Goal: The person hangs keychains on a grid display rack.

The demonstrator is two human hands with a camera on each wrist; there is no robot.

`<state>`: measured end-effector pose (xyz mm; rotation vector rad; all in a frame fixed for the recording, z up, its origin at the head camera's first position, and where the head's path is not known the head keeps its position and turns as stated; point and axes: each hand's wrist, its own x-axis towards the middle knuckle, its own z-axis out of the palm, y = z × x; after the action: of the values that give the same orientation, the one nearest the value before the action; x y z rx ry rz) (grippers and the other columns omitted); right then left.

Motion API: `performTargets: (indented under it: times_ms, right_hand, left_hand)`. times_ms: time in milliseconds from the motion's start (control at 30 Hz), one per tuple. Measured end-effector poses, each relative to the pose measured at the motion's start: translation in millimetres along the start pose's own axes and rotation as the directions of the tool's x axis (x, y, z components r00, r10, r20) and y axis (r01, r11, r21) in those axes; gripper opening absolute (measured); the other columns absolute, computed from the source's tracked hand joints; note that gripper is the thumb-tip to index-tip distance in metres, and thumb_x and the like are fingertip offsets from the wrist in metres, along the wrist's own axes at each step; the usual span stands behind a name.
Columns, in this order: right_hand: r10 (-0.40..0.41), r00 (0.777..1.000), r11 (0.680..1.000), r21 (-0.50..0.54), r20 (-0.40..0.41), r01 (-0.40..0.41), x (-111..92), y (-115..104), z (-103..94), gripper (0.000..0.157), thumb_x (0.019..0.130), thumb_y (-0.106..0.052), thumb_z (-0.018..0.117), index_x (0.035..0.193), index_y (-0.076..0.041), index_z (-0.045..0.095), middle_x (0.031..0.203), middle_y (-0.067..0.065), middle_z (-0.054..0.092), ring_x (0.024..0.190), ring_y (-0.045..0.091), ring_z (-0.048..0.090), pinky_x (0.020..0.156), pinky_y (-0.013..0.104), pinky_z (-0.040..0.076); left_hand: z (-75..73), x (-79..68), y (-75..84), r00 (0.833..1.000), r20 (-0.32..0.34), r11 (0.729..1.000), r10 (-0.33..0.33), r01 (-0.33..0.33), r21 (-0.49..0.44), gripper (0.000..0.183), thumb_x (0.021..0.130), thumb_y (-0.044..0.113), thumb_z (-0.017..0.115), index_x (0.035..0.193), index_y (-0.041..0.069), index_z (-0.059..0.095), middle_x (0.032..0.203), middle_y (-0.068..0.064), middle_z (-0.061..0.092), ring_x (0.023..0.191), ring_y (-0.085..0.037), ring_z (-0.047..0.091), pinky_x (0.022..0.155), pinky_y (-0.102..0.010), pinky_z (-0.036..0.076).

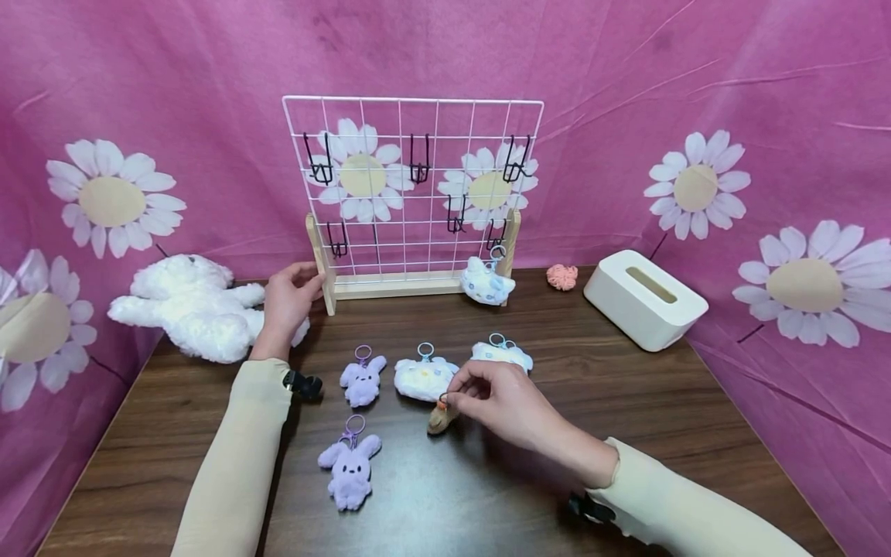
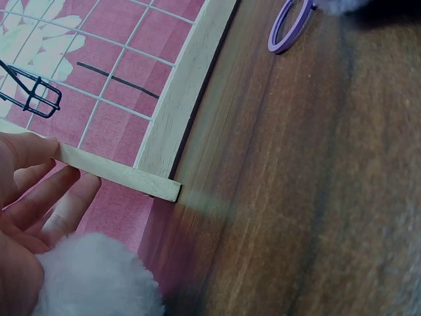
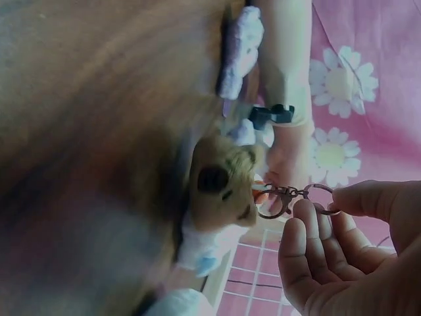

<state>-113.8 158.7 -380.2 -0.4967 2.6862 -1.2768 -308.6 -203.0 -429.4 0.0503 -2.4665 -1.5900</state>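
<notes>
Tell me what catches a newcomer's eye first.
Probably the white wire grid rack with black metal hooks at the back of the brown wooden table. Next, the right hand pinching a small brown keychain near the middle, then the fluffy white plush toy at far left.

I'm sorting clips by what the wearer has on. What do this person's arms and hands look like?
The left sleeve and right sleeve are plain pale cream. A small black fitting sits near each cuff, one by the left, one by the right. The left hand and right hand are bare, without gloves.
</notes>
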Motion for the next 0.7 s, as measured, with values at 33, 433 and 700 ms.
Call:
performTargets:
  times_ms: [33,433,700]
  right_hand:
    - [-0.006,1.000,1.000,0.000,-0.005,0.006,1,-1,-2.0,0.008,0.100,-0.017,0.081,0.095,-0.023,0.080,0.090,-0.012,0.078,0.083,0.004,0.069,0.072,0.018,0.059]
    - [0.001,0.995,1.000,-0.011,-0.101,-0.002,14,-16,-28.9,0.006,0.102,-0.025,0.082,0.101,-0.019,0.081,0.089,-0.010,0.078,0.083,0.010,0.068,0.071,0.021,0.058]
    - [0.012,0.987,1.000,0.026,-0.159,-0.008,30,-13,-46.0,0.007,0.103,-0.024,0.083,0.103,-0.017,0.082,0.092,-0.002,0.081,0.081,0.011,0.067,0.070,0.022,0.056]
  left_hand:
    - [0.0,-0.1,-0.2,1.000,0.000,1.000,0.000,0.000,-0.003,0.040,0.111,0.019,0.071,0.146,-0.001,0.070,0.135,-0.028,0.076,0.086,0.000,0.074,0.077,-0.006,0.064]
    - [0.2,-0.6,-0.7,1.000,0.006,1.000,-0.005,0.005,-0.017,0.041,0.112,0.020,0.071,0.147,-0.001,0.070,0.136,-0.028,0.075,0.087,0.000,0.073,0.078,-0.007,0.065]
    - [1.1,-0.4,0.2,1.000,-0.003,0.999,-0.005,0.005,-0.040,0.040,0.111,0.019,0.072,0.145,-0.002,0.071,0.135,-0.028,0.075,0.088,-0.002,0.074,0.079,-0.007,0.065]
